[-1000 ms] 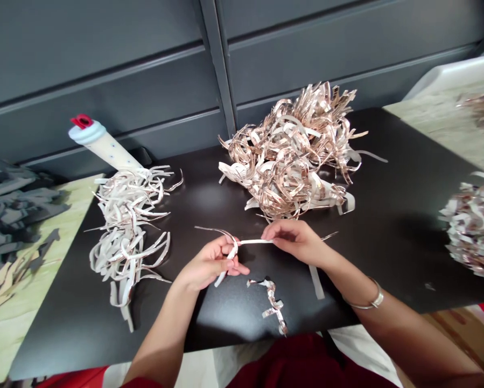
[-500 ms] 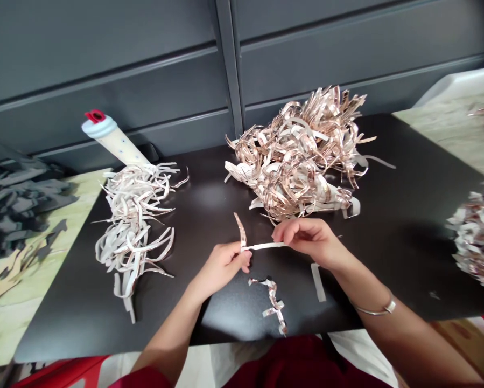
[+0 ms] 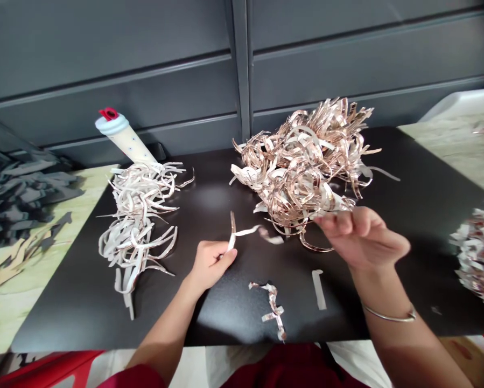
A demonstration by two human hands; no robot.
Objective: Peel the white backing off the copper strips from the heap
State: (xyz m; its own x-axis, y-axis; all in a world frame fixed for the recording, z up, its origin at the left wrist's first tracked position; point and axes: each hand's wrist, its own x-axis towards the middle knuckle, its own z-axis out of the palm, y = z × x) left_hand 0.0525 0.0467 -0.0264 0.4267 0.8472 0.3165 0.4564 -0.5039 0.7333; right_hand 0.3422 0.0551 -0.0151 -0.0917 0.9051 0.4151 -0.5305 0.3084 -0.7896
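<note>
My left hand point(image 3: 210, 262) rests on the black table point(image 3: 209, 205) and pinches a bent paper strip point(image 3: 242, 233), white on one side and coppery on the other. My right hand point(image 3: 360, 237) is raised at the near edge of the big pile of copper-coloured strips point(image 3: 302, 161); its fingers curl around strips at the pile's edge. A folded, zigzag piece of strips point(image 3: 272, 307) lies on the table between my arms, with a short white strip point(image 3: 318, 288) beside it.
A second pile of whitish strips point(image 3: 139, 215) lies at the left, with a glue bottle with a red cap point(image 3: 118, 134) behind it. More strips point(image 3: 478, 253) sit at the right edge. Dark grey cut-outs point(image 3: 19, 188) lie far left. A grey wall stands behind.
My right hand has let go of the strip's end and moved right and up to the copper pile. My left hand keeps the strip, now bent upward.
</note>
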